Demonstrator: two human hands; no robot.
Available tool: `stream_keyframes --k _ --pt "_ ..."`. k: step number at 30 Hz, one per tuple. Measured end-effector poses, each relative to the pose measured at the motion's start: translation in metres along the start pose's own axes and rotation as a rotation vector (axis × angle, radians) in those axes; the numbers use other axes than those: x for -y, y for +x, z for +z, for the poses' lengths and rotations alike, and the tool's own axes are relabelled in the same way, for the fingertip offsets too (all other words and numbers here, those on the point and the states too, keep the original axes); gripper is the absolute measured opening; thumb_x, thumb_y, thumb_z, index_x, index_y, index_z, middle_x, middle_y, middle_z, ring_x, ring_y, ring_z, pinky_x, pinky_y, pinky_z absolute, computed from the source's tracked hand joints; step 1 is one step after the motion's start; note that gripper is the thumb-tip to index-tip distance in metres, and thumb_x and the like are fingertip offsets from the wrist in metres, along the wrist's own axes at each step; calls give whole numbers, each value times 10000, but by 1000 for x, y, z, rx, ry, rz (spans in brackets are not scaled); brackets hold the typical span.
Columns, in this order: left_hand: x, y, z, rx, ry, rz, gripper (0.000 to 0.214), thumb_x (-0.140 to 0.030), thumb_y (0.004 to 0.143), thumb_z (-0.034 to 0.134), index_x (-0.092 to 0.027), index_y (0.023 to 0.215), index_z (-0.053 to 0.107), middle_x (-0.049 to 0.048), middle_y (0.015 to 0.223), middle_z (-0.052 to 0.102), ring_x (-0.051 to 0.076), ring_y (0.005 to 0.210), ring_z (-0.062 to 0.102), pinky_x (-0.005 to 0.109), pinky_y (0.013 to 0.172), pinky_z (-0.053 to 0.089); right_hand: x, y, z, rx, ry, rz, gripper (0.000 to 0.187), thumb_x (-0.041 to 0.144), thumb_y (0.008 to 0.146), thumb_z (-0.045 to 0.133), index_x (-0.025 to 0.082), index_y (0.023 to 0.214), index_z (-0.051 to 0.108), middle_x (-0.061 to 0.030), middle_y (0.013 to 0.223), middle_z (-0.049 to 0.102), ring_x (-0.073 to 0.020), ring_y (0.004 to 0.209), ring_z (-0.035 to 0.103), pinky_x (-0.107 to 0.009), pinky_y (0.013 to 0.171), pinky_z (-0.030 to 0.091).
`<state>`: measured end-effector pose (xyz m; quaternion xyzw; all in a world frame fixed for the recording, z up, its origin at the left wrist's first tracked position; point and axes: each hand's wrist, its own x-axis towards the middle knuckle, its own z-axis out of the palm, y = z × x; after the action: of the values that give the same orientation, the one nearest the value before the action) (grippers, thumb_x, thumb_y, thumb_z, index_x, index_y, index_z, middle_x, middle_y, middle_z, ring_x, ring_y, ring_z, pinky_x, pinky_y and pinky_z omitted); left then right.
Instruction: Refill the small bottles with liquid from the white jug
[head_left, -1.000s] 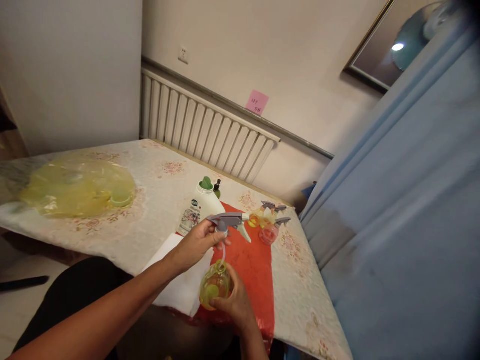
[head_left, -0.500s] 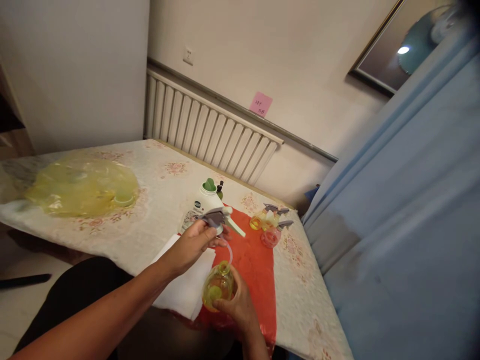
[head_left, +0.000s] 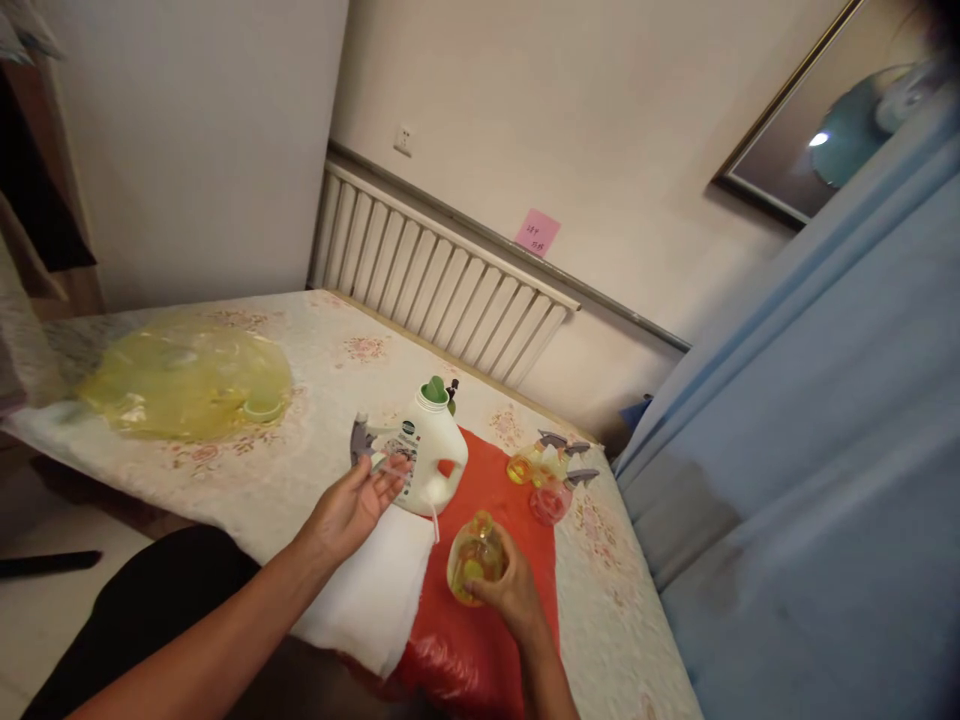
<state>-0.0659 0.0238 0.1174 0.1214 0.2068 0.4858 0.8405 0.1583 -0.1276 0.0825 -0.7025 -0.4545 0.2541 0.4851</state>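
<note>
My left hand (head_left: 349, 512) grips a grey-and-white trigger spray head (head_left: 363, 440) between thumb and fingers. Its thin dip tube reaches to the right, clear of the bottle. In my right hand (head_left: 514, 590) is a round, see-through yellow spray bottle (head_left: 466, 560), tilted a little, its neck uncovered, above a red plastic sheet (head_left: 491, 480). Behind my left hand stands a white detergent jug (head_left: 439, 440) with a green spout in its mouth. A white cloth (head_left: 367, 590) lies below that hand, overlapping the red sheet.
Several small spray bottles, one with pink liquid (head_left: 551, 503), stand at the right. A dark pump top (head_left: 454, 388) shows behind the jug. On the left lie a yellow plastic bag (head_left: 187, 375) and a green cap (head_left: 262, 408). A blue curtain (head_left: 787, 450) hangs beside the table.
The spray head has moved left, away from the bottle, and its tube has come out of the neck. The bottle has shifted right and slightly up. The view has also shifted.
</note>
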Motion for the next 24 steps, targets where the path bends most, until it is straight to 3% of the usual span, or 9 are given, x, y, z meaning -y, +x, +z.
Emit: stream_keyframes --k 4,7,13,17,24 --pt "29 11 -41 -85 60 -110 184 -239 1046 446 -169 1021 614 86 981 738 105 692 684 188 586 540 36 44 -18 -30 -189 -130 759 226 500 806 225 1238 630 -91 1228 703 -317 1153 656 -467 1039 495" --pt "47 21 -70 -58 66 -164 41 -190 989 566 -169 1006 596 84 1015 735 97 677 678 185 584 522 70 76 -25 -93 -345 -249 739 262 550 804 236 1263 611 -83 1264 675 -297 1188 627 -461 1058 464" --pt "61 36 -120 61 33 -240 148 -137 847 758 -154 949 652 76 913 748 168 845 729 253 791 564 121 131 -17 -67 -598 -446 756 276 595 806 172 1304 565 -131 1282 635 -289 1175 601 -438 1042 450" --pt "64 37 -135 144 18 -270 207 -197 815 809 -149 983 698 82 957 755 198 937 730 305 923 546 150 149 -6 -45 -786 -517 748 250 630 796 167 1330 547 -124 1255 629 -282 1177 573 -402 999 461" --pt "63 35 -138 219 1 -304 205 -219 820 810 -162 996 722 76 992 755 207 1008 716 335 987 504 191 156 10 -37 -1142 -540 619 209 724 707 200 1319 537 -104 1226 614 -273 1132 532 -358 910 441"
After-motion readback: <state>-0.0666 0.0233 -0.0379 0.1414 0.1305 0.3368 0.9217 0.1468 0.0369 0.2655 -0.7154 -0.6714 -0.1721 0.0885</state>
